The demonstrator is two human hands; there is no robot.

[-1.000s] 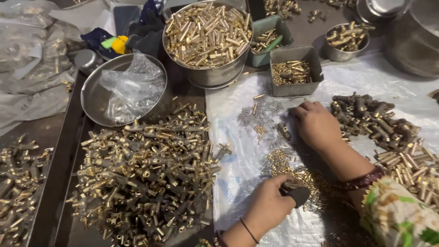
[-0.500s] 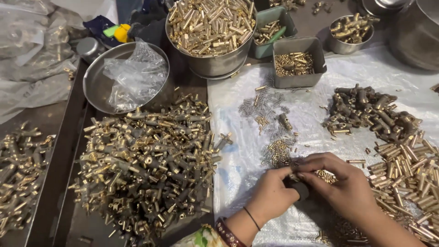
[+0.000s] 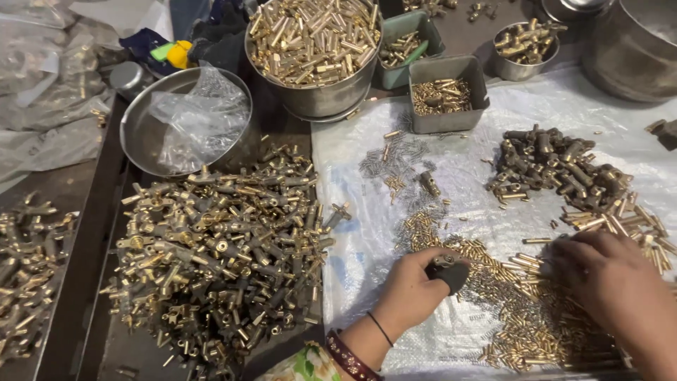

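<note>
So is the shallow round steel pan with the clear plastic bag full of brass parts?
No, the shallow round steel pan holds only a crumpled clear plastic bag; no brass parts show inside.

Left hand (image 3: 409, 289) holds dark fitting (image 3: 451, 271) over brass pins (image 3: 522, 310).

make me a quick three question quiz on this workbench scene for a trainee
1. True or false: the left hand holds a small dark part.
2. Multiple choice: what lies inside the shallow steel bowl at upper left? A) brass pins B) a clear plastic bag C) springs
3. Short answer: where does the right hand rest?

Key
1. True; its fingers are closed around the part.
2. B; the clear plastic bag lies crumpled in it.
3. On the loose brass pins spread over the white plastic sheet, palm down; whether it grips anything cannot be seen.
</note>
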